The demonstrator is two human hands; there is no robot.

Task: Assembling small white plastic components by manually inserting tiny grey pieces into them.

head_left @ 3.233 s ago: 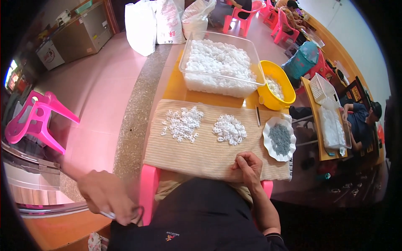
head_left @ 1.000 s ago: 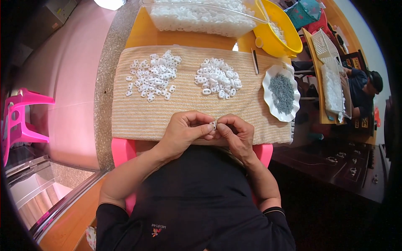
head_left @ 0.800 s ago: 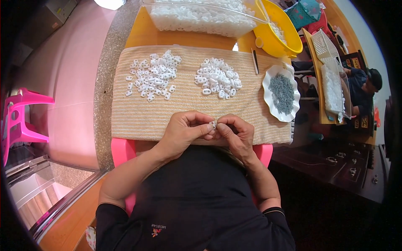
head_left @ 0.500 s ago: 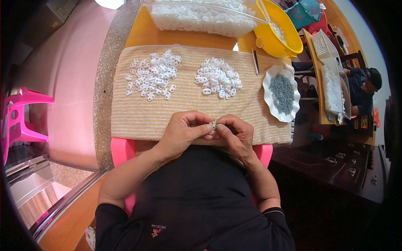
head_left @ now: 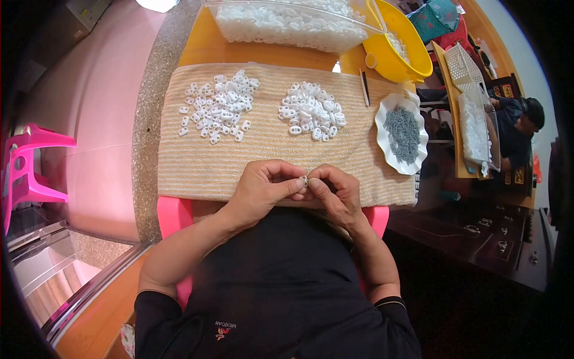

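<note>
Close to the near edge of a striped beige towel (head_left: 209,170), both hands meet at a small white plastic piece (head_left: 305,180). Thumb and fingers of my left hand (head_left: 257,186) pinch it from the left. From the right, my right hand (head_left: 338,192) closes its thumb and index finger on the same piece. Fingertips cover most of it. Beyond my hands lie two heaps of small white pieces: angular two-holed ones in the left heap (head_left: 224,106), rounded ones in the right heap (head_left: 311,112). A scalloped white dish (head_left: 382,148) holds many thin grey bits (head_left: 402,133).
A clear bin (head_left: 287,43) full of white pieces and a yellow basin (head_left: 418,67) stand at the far side. Two thin sticks (head_left: 365,88) lie by the dish. A pink stool (head_left: 36,164) stands left. Another person (head_left: 519,128) sits far right beside a clear bin.
Both hands stay in nearly the same place. The white piece between the fingertips has turned slightly, and less of its face shows now.
</note>
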